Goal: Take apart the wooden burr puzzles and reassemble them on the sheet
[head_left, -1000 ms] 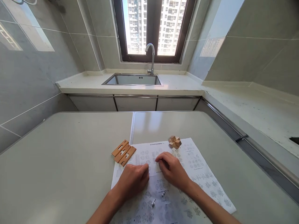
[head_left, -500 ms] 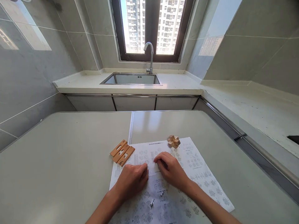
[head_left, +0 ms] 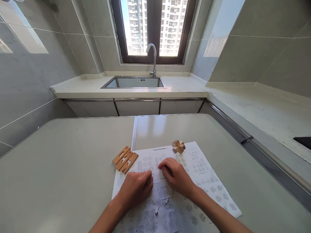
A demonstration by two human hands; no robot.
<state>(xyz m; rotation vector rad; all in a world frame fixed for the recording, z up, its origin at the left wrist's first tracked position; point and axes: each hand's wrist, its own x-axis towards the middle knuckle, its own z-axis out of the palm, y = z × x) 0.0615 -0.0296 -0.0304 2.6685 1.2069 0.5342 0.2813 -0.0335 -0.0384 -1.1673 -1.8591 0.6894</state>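
Indoors, both hands (head_left: 138, 186) (head_left: 176, 176) curl closed (seemingly empty) over paper (head_left: 194, 161) on a pale table (head_left: 73, 168), sink (head_left: 133, 83) beyond.

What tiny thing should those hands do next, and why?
Perhaps the right hand could reach forward to the star-shaped wooden block. It sits just beyond that hand, near the top edge of the printed sheet. The right hand is loosely curled with nothing visible in it, and the left hand is nearer the flat slotted pieces.

The pale table (head_left: 60, 165) bears a printed sheet (head_left: 179, 207) and, overlapping its corner, three slotted wooden pieces (head_left: 128, 156).
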